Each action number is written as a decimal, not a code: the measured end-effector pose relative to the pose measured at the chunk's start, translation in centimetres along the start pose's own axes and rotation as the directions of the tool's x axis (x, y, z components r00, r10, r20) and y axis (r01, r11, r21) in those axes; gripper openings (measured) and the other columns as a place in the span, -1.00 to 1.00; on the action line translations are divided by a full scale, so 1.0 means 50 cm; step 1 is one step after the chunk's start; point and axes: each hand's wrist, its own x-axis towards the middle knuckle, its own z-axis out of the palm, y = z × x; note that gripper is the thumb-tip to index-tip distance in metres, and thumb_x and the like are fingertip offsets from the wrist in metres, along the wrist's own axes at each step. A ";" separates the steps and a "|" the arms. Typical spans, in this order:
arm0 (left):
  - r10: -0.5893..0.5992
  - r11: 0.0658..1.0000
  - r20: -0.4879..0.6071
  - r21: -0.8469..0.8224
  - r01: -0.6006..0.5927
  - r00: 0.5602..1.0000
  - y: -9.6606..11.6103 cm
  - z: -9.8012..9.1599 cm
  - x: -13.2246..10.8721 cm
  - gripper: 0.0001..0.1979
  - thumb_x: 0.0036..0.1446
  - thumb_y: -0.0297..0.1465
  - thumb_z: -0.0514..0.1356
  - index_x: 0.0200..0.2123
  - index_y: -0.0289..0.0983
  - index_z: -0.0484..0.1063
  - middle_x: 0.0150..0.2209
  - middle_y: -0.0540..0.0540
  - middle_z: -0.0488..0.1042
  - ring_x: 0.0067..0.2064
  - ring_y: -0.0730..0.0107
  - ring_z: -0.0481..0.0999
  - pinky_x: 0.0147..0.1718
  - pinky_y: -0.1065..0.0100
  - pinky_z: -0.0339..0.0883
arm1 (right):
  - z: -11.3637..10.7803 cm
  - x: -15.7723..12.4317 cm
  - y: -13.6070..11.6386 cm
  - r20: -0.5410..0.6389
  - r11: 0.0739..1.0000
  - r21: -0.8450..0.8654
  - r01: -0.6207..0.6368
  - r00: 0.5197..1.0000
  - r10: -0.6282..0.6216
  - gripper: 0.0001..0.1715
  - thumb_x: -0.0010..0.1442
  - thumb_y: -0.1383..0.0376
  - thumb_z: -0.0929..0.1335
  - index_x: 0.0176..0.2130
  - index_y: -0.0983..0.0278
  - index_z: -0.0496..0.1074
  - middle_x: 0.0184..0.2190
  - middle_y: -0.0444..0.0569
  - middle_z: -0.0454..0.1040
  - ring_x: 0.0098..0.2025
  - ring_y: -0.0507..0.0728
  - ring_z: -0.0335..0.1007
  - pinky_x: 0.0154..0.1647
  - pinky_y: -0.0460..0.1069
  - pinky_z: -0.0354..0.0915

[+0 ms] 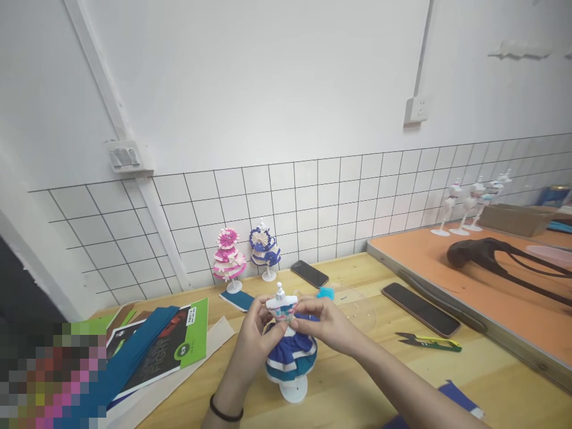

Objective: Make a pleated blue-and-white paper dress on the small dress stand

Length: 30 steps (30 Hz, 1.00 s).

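A white miniature dress form (281,301) stands on the wooden table, tilted slightly, on its round white base (294,388). Around its waist sits a layered skirt (292,353) of blue and teal fabric with white trim. A patterned band (284,312) covers its chest. My left hand (259,330) grips the torso from the left, thumb at the front. From the right, my right hand (319,322) pinches the torso at the band's lower edge. Whatever lies under my fingertips is hidden.
Pink (229,256) and navy (265,250) dressed forms stand by the wall. Phones (310,273) (420,308), thread snips (429,342) and a clear dish (357,310) lie behind and right. Fabric and a green-black booklet (174,348) are left; an orange-topped board (424,262) rises right.
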 end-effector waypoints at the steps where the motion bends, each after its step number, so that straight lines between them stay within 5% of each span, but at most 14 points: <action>1: -0.002 1.000 0.009 0.011 0.002 1.000 -0.001 -0.003 0.000 -0.69 -0.05 -0.37 0.29 -0.23 -0.24 0.28 -0.19 -0.13 0.51 -0.07 0.16 0.44 -0.13 0.27 0.24 | -0.006 0.006 0.003 0.031 0.998 0.041 -0.051 0.998 0.049 -0.69 -0.10 0.14 0.50 -0.37 0.29 0.53 -0.30 -0.04 0.50 -0.27 0.12 0.40 -0.21 0.01 0.30; 8: 0.021 1.000 0.048 -0.014 -0.020 0.999 -0.022 -0.024 0.001 -0.71 -0.06 -0.40 0.30 -0.23 -0.22 0.34 -0.33 -0.01 0.49 -0.18 0.29 0.45 -0.21 0.37 0.26 | -0.035 0.061 0.023 0.271 0.963 0.155 -0.220 0.947 0.173 -0.60 -0.35 0.26 0.58 -0.45 0.34 0.49 -0.50 -0.16 0.50 -0.45 0.00 0.39 -0.34 -0.08 0.29; 14: 0.031 0.999 0.087 -0.044 -0.027 0.996 -0.032 -0.031 0.003 -0.72 -0.02 -0.42 0.27 -0.19 -0.21 0.35 -0.33 0.00 0.47 -0.18 0.32 0.43 -0.22 0.40 0.24 | -0.052 0.079 0.039 0.356 0.951 0.174 -0.256 0.917 0.182 -0.58 -0.36 0.22 0.59 -0.45 0.36 0.52 -0.52 -0.13 0.50 -0.48 0.01 0.40 -0.35 -0.06 0.30; 21: 0.016 0.999 0.133 -0.038 -0.011 0.991 -0.022 -0.024 0.002 -0.73 0.00 -0.41 0.26 -0.19 -0.24 0.33 -0.23 -0.08 0.50 -0.15 0.28 0.44 -0.21 0.36 0.25 | -0.083 0.046 -0.052 0.246 0.988 0.140 -0.071 0.969 0.034 -0.63 -0.01 0.22 0.48 -0.16 0.26 0.51 -0.22 -0.03 0.52 -0.16 0.07 0.41 -0.06 0.00 0.24; 24: 0.023 0.998 0.137 -0.068 -0.014 0.990 -0.027 -0.021 0.001 -0.67 -0.01 -0.40 0.27 -0.14 -0.24 0.32 -0.18 -0.11 0.50 -0.12 0.25 0.45 -0.18 0.33 0.26 | -0.056 0.034 -0.124 0.289 0.995 -0.062 0.079 0.956 -0.057 -0.56 0.09 0.19 0.42 -0.02 0.21 0.43 -0.15 -0.02 0.47 -0.14 0.09 0.38 -0.14 0.00 0.29; 30: 0.012 0.990 0.176 -0.143 0.014 0.984 -0.021 -0.028 -0.002 -0.59 -0.04 -0.43 0.30 -0.08 -0.23 0.32 -0.15 -0.11 0.50 -0.06 0.22 0.44 -0.10 0.30 0.23 | -0.005 0.035 -0.192 0.339 0.909 -0.344 0.234 0.934 -0.112 -0.69 0.20 0.14 0.31 -0.25 0.30 0.53 -0.25 -0.01 0.47 -0.22 0.10 0.38 -0.20 -0.01 0.30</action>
